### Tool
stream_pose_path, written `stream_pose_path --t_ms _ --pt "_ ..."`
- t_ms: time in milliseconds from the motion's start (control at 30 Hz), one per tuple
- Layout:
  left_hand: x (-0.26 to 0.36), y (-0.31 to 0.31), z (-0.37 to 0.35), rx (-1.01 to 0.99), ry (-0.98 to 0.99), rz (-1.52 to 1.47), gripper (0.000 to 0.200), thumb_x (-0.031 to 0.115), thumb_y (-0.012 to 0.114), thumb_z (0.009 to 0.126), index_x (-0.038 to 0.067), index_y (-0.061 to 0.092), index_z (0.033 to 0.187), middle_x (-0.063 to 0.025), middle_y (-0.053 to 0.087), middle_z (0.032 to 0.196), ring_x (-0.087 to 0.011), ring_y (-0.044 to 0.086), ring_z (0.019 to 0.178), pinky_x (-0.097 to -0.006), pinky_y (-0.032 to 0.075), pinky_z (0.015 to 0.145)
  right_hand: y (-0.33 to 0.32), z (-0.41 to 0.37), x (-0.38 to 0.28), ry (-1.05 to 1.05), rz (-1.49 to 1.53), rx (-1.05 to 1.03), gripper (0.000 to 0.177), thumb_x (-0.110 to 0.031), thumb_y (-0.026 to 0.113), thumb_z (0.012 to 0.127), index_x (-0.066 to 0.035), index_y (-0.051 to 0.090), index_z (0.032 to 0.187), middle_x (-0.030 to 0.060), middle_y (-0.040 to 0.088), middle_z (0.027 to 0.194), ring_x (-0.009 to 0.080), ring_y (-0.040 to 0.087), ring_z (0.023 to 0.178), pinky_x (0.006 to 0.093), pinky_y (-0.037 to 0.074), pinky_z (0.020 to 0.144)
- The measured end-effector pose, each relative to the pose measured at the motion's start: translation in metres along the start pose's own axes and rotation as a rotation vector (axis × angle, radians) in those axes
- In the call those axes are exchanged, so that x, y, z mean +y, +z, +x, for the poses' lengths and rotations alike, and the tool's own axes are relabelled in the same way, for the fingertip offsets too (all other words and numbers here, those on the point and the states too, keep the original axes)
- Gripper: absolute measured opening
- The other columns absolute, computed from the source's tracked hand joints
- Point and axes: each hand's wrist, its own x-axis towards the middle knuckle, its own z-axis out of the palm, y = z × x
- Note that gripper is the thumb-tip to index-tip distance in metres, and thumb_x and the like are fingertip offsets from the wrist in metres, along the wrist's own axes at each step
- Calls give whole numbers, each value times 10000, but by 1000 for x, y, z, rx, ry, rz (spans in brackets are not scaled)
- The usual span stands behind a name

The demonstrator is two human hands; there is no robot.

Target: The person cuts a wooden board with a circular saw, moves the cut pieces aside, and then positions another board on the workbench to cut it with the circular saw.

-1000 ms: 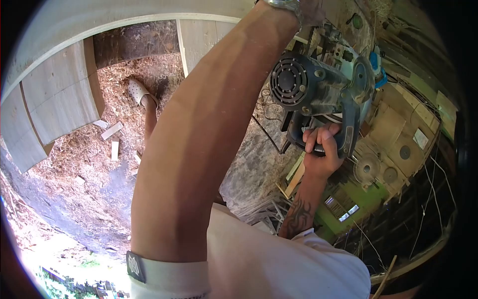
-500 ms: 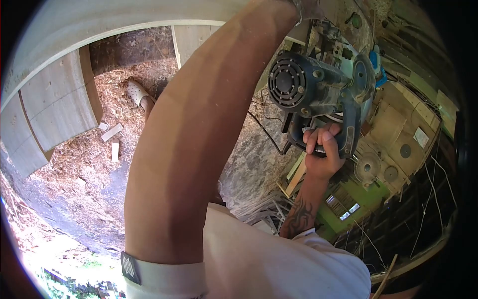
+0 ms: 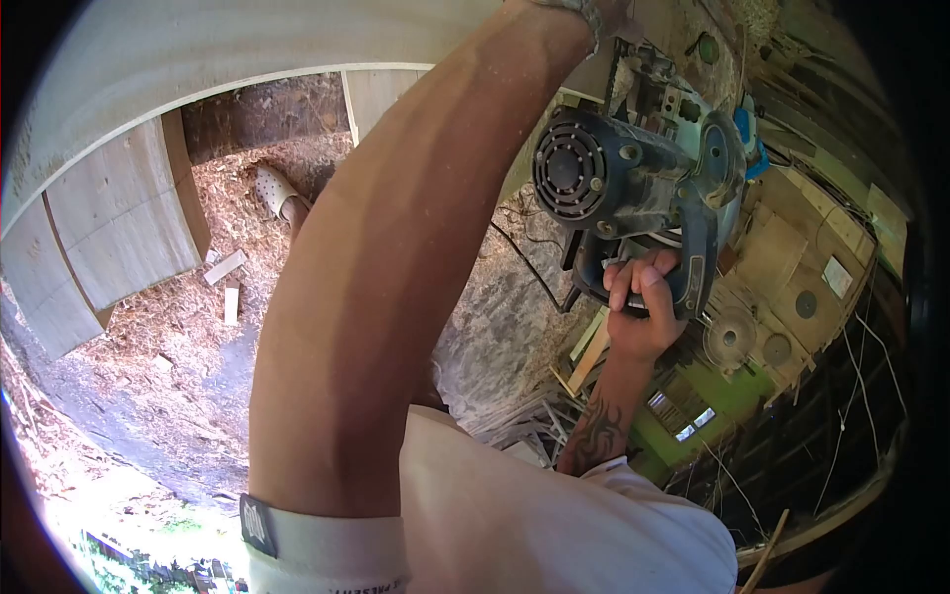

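Note:
My right hand [image 3: 643, 297] is closed around the rear handle of a dark, dusty circular saw [image 3: 628, 168], right of centre. Its round vented motor end faces the camera, and a bright blue part shows on its far side. My left arm crosses the view from the lower left to the top, with a band at the wrist. Only part of my left hand [image 3: 618, 18] shows at the top edge, beyond the front of the saw. Its fingers are hidden, so what it touches cannot be made out.
A pale board surface [image 3: 247, 49] curves across the upper left, with panels [image 3: 124, 218] below it. A foot in a beige clog [image 3: 274, 190] stands among wood shavings and offcuts [image 3: 226, 266]. A dark cord [image 3: 524, 262] hangs beside the saw. Discs [image 3: 729, 337] lie against a board at right.
The board, panels and clog sit slightly lower in view. My left wrist and its band show more fully at the top. My right hand keeps its hold on the saw handle.

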Motion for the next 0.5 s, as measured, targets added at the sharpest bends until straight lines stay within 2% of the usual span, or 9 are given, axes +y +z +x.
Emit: stream_pose_path --t_ms 200,500 --pt "-1 0 4 15 -10 -47 361 426 795 749 162 733 987 -87 700 1095 -236 609 1123 -436 385 985 0 5 0 -7 7 -12 161 36 546 842 -40 505 977 72 494 685 180 500 487 402 445 597" --pt "6 -7 5 -29 -26 -51 350 428 797 749 155 741 960 -97 722 1002 -249 642 1062 -412 413 936 -3 8 -7 -6 -1 -21 168 36 538 834 -40 500 979 75 491 686 184 500 484 400 446 600"
